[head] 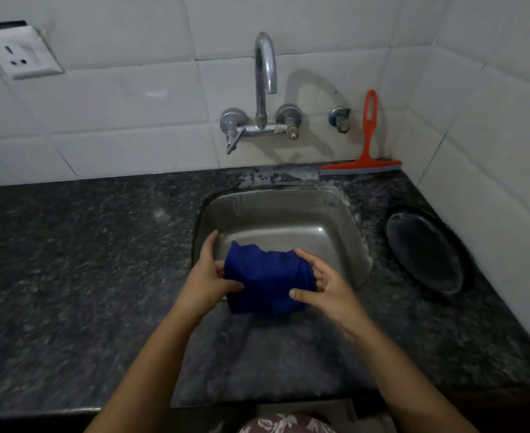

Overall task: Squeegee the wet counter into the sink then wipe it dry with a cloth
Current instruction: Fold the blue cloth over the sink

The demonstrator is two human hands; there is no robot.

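Both hands, L hand [209,276] & R hand [326,282], fingers pinching bunched blue cloth [266,279] mid-frame over sink [288,210] front edge; red squeegee [365,151] leans on wall, upper right.

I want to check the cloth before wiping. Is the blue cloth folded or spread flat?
Folded, bunched. The blue cloth is a thick bundle between the left hand and right hand, above the sink's front edge.

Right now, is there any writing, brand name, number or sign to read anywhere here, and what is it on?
None can be read.
Wall socket: no readable marking.
Red squeegee: plain, no label visible.
Tap: no brand visible.
Blue cloth, held by the left hand and right hand: no tag or print shows.
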